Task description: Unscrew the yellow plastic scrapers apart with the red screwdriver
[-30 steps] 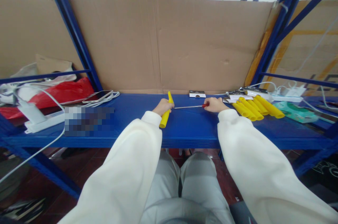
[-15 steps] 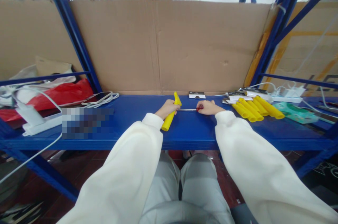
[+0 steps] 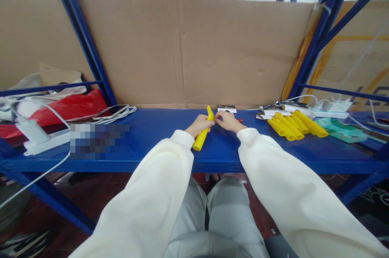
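My left hand (image 3: pixel 199 124) is closed around a yellow tube (image 3: pixel 199 141), which stands at a slant. Its round end points down toward me, and a narrower, bent tip rises above my fingers. My right hand (image 3: pixel 227 121) is right beside the tube, with thumb and fingertips drawn together near its side. Whatever those fingertips pinch is too small to make out. Past the back of that hand shows a bit of the red screwdriver handle (image 3: pixel 240 120). The hand hides the rest, so whether the screwdriver lies on the shelf or in my palm is unclear.
On the blue shelf (image 3: pixel 158 136), several yellow tubes (image 3: pixel 285 125) lie at the right beside packets (image 3: pixel 270 110) and a green plastic pack (image 3: pixel 338 130). A small black-and-white card (image 3: pixel 226 109) is near the cardboard wall (image 3: pixel 219 51). Leftward are a power strip (image 3: pixel 48 143), cables and a red bag (image 3: pixel 73 106).
My right hand has moved left from the screwdriver's handle to the tube, and the metal shaft is now out of sight. My left hand and the tube have shifted slightly right.
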Demonstrator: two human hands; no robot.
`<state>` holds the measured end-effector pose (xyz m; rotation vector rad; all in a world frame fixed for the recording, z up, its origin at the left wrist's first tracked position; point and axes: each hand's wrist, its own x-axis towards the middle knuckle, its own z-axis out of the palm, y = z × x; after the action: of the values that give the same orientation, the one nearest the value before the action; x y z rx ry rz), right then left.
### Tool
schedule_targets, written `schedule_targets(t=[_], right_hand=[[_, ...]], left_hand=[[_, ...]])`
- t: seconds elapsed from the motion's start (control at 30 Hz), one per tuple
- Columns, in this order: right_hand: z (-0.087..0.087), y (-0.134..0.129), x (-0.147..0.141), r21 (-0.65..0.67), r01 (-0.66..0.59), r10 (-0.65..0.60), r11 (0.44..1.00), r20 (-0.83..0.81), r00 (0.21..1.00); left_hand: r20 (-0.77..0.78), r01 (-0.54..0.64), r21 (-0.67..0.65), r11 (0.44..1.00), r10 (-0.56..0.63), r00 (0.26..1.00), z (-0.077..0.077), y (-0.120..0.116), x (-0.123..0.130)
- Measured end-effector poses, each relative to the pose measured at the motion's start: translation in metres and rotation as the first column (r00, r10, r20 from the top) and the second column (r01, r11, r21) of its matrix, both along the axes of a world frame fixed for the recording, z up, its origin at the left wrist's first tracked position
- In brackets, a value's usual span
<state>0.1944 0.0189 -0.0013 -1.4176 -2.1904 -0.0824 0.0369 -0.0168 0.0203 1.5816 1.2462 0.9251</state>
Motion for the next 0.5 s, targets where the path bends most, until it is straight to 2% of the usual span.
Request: schedule_targets(t=[0.13, 0.33, 0.5], right_hand=[[-0.002, 0.0035, 0.002, 0.017, -0.019, 0.019, 1.0, -0.013, 1.0], [-0.0001, -0.001, -0.001, -0.016, 0.015, -0.015, 1.0, 0.035, 0.999], [-0.0011, -0.0035, -0.001, -0.019, -0.024, 0.026, 1.0, 0.076, 0.997]], left_hand=[[0.016, -0.002, 0.001, 1.0, 0.002, 1.0, -0.0005, 0.0001, 0.0017], [0.008, 0.006, -0.012, 1.0, -0.006, 1.0, -0.0029, 0.0026, 0.0008], [-0.011, -0.008, -0.017, 1.0, 0.008, 1.0, -0.001, -0.0008, -0.001]])
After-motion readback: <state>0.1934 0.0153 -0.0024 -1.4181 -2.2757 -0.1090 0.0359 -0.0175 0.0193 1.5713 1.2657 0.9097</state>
